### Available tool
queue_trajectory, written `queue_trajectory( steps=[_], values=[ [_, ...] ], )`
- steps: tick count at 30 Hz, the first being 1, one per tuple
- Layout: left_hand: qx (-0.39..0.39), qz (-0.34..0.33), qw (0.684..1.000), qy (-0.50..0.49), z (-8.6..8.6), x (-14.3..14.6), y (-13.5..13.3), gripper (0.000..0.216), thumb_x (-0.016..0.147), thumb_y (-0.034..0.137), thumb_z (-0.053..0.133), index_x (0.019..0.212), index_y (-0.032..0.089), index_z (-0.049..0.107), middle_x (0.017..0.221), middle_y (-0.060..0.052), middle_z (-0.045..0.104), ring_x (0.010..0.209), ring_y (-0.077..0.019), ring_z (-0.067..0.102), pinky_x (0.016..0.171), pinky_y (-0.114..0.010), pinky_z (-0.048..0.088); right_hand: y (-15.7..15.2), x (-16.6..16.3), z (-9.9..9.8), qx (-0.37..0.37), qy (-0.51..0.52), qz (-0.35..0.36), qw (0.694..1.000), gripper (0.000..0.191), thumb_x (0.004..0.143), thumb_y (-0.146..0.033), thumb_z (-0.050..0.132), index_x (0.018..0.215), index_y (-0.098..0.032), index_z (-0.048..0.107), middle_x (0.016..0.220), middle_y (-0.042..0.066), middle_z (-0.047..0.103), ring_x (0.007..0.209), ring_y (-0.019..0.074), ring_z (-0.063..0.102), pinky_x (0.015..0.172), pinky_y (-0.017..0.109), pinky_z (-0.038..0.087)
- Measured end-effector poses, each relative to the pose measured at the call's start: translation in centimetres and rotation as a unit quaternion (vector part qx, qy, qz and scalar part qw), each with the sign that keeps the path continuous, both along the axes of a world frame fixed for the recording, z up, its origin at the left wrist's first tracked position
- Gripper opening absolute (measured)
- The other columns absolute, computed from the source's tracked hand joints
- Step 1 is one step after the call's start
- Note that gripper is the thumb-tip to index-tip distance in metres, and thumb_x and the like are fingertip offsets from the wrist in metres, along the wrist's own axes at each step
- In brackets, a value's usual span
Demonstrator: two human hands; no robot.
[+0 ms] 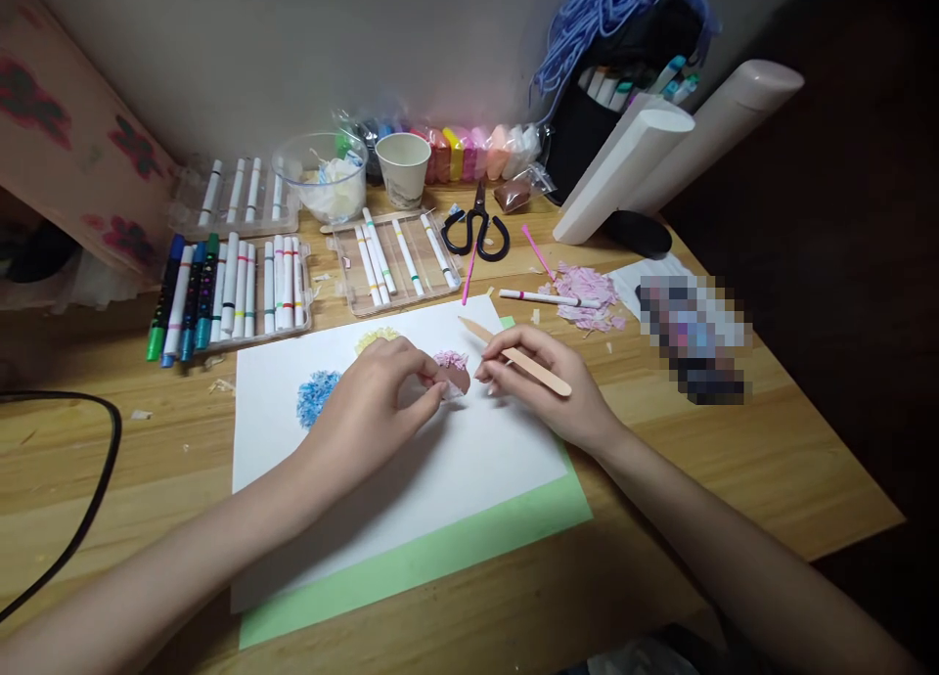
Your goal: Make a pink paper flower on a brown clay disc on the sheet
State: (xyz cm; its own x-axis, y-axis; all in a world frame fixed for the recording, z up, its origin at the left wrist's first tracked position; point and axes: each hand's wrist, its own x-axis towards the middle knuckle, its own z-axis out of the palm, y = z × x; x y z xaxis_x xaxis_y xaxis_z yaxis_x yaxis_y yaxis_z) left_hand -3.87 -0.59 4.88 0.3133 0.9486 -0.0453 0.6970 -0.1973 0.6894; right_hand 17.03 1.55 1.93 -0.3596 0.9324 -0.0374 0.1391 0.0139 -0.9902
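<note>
A white sheet of paper lies on a green sheet in front of me. On it are a fluffy blue round patch, a yellow one partly behind my left hand, and a brown patch with pink shreds along its upper edge. My left hand pinches a pale shred of paper at the brown patch. Held in my right hand is a pointed wooden craft stick, tip up and leftward. The right thumb and forefinger are close together just right of the patch.
Pink shreds and a marker lie to the right, near black-handled scissors. Behind stand marker cases, a paper cup, a clear bowl and white tubes. A black cable curves at left.
</note>
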Motion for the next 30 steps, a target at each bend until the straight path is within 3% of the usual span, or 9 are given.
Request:
queue_trajectory(
  steps=[3, 8, 19, 26, 30],
  values=[
    [-0.008, 0.001, 1.000, 0.020, -0.1, 0.2, 0.1, 0.013, 0.085, 0.026, 0.058, 0.079, 0.021, 0.069, 0.081, -0.002, 0.063, 0.082, -0.0187, 0.052, 0.072, -0.030, 0.038, -0.1, 0.7, -0.6, 0.021, 0.047, -0.023, 0.998, 0.017, 0.092, -0.033, 0.052, 0.096, -0.020, 0.062, 0.081, 0.002, 0.067, 0.071, 0.0119, 0.065, 0.063, 0.023, 0.051],
    [-0.022, 0.017, 0.998, 0.058, -0.3, 1.2, 1.2, 0.017, 0.085, 0.028, 0.058, 0.078, 0.025, 0.073, 0.079, -0.002, 0.064, 0.083, -0.0200, 0.052, 0.071, -0.031, 0.038, -0.3, 0.9, -1.1, 0.081, 0.101, -0.045, 0.991, 0.030, 0.097, -0.036, 0.041, 0.084, -0.020, 0.063, 0.069, -0.001, 0.061, 0.062, 0.0099, 0.059, 0.055, 0.022, 0.045],
    [0.034, -0.002, 0.990, 0.136, -0.4, 2.0, 2.4, 0.020, 0.086, 0.026, 0.056, 0.078, 0.018, 0.071, 0.082, -0.006, 0.064, 0.084, -0.0218, 0.052, 0.072, -0.033, 0.040, -0.9, 0.8, -1.0, 0.208, -0.015, 0.028, 0.978, 0.034, 0.098, -0.029, 0.036, 0.074, -0.018, 0.057, 0.063, -0.002, 0.057, 0.058, 0.0083, 0.052, 0.055, 0.023, 0.040],
    [0.042, -0.015, 0.988, 0.148, -0.4, 2.2, 2.6, 0.021, 0.082, 0.020, 0.057, 0.068, 0.021, 0.072, 0.079, -0.004, 0.064, 0.080, -0.0205, 0.052, 0.066, -0.031, 0.038, -1.6, 0.8, -1.1, 0.277, 0.024, -0.036, 0.960, 0.036, 0.098, -0.029, 0.034, 0.070, -0.020, 0.054, 0.060, -0.001, 0.054, 0.055, 0.0107, 0.051, 0.055, 0.027, 0.039],
    [0.045, -0.014, 0.987, 0.153, -0.3, 2.2, 2.7, 0.020, 0.082, 0.021, 0.057, 0.068, 0.021, 0.071, 0.077, -0.004, 0.064, 0.078, -0.0203, 0.051, 0.064, -0.031, 0.038, -1.4, 0.5, -1.2, 0.276, -0.021, -0.015, 0.961, 0.036, 0.098, -0.029, 0.034, 0.069, -0.020, 0.053, 0.060, -0.001, 0.053, 0.056, 0.0109, 0.052, 0.056, 0.027, 0.039]
  ],
)
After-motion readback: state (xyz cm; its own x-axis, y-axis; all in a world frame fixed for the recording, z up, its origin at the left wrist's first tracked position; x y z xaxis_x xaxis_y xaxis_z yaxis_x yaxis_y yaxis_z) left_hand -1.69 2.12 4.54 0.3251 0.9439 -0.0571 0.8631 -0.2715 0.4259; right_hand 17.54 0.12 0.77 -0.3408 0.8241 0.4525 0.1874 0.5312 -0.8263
